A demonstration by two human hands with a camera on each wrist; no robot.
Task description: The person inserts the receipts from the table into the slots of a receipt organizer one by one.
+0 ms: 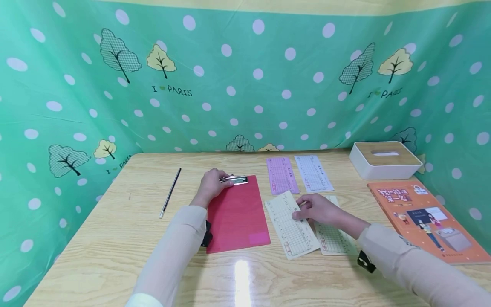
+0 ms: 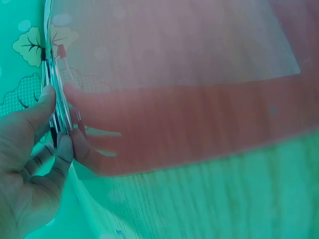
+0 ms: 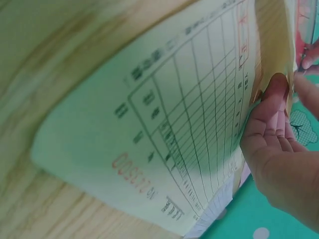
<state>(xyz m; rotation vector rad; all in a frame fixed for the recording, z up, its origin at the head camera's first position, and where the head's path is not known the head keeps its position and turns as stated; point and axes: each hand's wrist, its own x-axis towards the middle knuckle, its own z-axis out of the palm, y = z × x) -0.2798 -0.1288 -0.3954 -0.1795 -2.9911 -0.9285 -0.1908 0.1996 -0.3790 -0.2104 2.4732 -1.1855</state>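
Note:
A red clipboard (image 1: pixel 238 217) lies on the table, its metal clip (image 1: pixel 238 180) along the far edge. My left hand (image 1: pixel 211 184) holds that clip at its left end; in the left wrist view, thumb and fingers pinch the metal clip (image 2: pixel 61 102). Just right of the clipboard, a pale yellow printed form slip (image 1: pixel 290 226) is tilted, pinched at its right edge by my right hand (image 1: pixel 319 209). Beneath my right wrist lies a second pale slip (image 1: pixel 333 238), partly covered; its printed grid and red number show on the slip (image 3: pixel 194 119) in the right wrist view.
Behind the slips lie a pink form slip (image 1: pixel 281 175) and a whitish one (image 1: pixel 313 172). A pencil (image 1: pixel 170 194) lies left of the clipboard. Toward the right are a tissue box with a wooden lid (image 1: pixel 399 160) and an orange book (image 1: pixel 426 221). Green polka-dot cloth (image 1: pixel 245 85) hangs behind.

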